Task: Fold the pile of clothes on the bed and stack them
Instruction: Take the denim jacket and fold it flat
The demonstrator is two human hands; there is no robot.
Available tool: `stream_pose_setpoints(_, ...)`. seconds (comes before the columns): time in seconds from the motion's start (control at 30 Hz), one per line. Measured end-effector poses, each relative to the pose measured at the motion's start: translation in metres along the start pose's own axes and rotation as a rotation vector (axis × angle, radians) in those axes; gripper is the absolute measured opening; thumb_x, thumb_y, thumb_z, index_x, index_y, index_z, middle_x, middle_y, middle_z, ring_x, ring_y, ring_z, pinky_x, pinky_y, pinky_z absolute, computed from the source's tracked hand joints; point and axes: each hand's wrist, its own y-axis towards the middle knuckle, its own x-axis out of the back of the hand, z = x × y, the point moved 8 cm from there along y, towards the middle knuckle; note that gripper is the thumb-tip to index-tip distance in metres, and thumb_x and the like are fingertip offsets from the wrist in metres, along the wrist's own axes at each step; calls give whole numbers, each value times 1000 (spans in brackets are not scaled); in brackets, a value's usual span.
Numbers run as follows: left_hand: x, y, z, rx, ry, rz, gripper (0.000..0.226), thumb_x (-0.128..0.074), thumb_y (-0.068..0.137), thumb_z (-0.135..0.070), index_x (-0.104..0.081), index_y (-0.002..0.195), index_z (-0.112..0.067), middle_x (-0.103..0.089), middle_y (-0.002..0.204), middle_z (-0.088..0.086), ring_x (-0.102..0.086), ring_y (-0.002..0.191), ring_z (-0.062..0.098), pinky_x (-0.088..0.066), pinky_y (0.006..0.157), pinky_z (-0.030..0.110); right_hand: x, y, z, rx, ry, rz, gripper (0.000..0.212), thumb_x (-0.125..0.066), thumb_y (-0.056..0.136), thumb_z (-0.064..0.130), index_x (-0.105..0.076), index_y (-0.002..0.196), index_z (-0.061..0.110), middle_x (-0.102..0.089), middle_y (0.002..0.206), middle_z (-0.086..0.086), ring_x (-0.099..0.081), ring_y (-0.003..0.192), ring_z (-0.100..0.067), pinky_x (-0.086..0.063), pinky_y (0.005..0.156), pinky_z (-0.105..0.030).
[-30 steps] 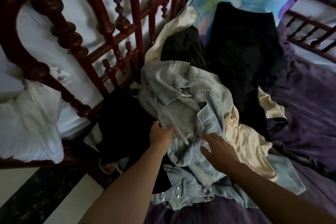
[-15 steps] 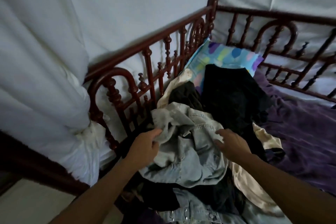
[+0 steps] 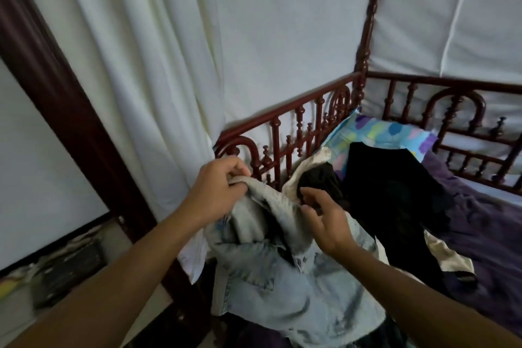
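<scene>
Head view: left hand (image 3: 217, 192) fingers pinch crumpled denim jacket (image 3: 282, 291), hem cut off; right hand (image 3: 327, 223) fingers spread.

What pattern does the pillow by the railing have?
Light blue pillow with purple, green, yellow blotches; head view.

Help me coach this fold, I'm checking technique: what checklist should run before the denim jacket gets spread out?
1. Left hand grips denim jacket edge: ok.
2. Right hand holds jacket too: cannot tell; fingers curl at its fold.
3. Jacket free of pile: not ok; its lower part lies on other clothes.
4. Black garment untangled from jacket: cannot tell.
5. Bare purple bedcover to lay it on: ok.
</scene>
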Motion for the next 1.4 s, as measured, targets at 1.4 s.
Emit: stream_pose_setpoints(1.4,-263,1,-357,-577,17,279,8,-62,85,-14,-62,87,-6,-65,92,28,-61,87,45,-48,70,42,487,-336,91,-694,-827,-354,19,-62,84,35,-65,74,19,-63,73,-1,-61,78,-22,-45,65,-34)
